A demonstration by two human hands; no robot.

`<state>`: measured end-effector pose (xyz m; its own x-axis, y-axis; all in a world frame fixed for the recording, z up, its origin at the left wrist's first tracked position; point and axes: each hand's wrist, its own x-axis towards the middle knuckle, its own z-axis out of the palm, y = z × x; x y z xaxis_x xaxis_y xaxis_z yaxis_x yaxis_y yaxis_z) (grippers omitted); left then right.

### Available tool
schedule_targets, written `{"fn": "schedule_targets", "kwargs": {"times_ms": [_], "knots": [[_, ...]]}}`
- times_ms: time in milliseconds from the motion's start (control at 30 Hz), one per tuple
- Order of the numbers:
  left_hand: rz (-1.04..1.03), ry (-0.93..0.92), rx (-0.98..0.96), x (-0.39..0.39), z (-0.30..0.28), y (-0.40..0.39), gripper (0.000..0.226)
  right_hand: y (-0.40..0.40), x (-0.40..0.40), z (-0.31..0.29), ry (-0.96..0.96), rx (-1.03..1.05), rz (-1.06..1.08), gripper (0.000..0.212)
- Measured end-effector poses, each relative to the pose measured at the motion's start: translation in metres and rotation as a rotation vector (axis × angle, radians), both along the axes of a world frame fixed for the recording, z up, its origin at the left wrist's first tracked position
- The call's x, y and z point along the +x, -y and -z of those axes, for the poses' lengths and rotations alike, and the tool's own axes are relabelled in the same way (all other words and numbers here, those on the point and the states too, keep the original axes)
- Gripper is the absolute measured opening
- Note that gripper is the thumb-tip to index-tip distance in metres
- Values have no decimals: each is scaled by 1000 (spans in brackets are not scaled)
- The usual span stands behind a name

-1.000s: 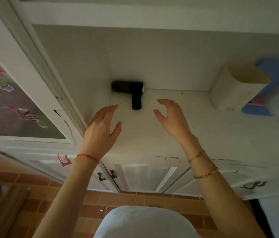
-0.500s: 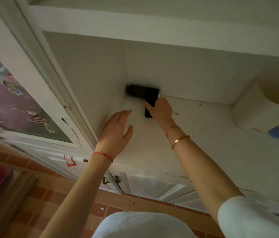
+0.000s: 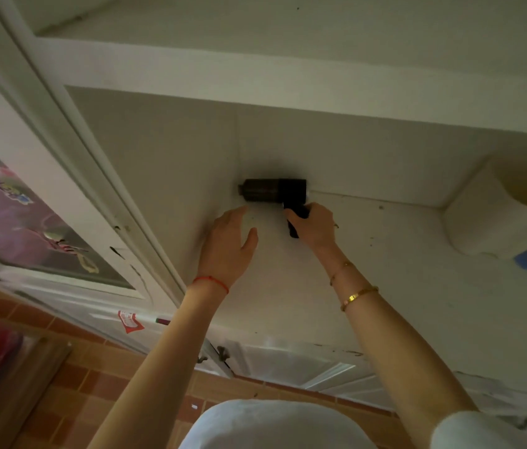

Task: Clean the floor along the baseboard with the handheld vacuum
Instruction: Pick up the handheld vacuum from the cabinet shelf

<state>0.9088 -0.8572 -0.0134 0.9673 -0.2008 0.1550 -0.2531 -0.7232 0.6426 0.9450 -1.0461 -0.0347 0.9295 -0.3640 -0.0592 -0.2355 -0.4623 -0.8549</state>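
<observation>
Left hand (image 3: 228, 246) flat above shelf (image 3: 385, 286), fingers straight, slightly spread, holding nothing; tips just below-left of handheld vacuum (image 3: 273, 191) barrel. Vacuum in back-left shelf corner, barrel's long axis left-right along back wall, handle pointing toward person. Right hand (image 3: 315, 226) nearer: fingers curled round handle. Likely next: lift out.

I count one handheld vacuum (image 3: 274, 190) on the white shelf (image 3: 369, 286), two hands, left hand (image 3: 228, 246) and right hand (image 3: 315, 225), one red string bracelet (image 3: 211, 280), two gold bracelets (image 3: 357, 296), one cream container (image 3: 495, 212) and two metal door handles (image 3: 213, 354).
</observation>
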Motion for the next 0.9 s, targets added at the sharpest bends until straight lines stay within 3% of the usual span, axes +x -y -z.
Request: {"fn": "schedule_targets", "kwargs": {"times_ms": [67,233,367,633,900], "knots": [[-84,-134,-162,4,-3,9,49,5,-17,-3,39,12,-21,40],[-187,-527,-632,10,-8,25,62,6,-71,-23,78,40,7,23],[-137,-617,-955,2,-9,35,41,4,-112,-23,98,59,11,16],[-91,-654,-1035,-27,5,44,33,9,-161,-18,65,76,99,25],[-14,-705,-1044,-59,-5,56,28,21,-195,-30,-100,485,173,28]]}}
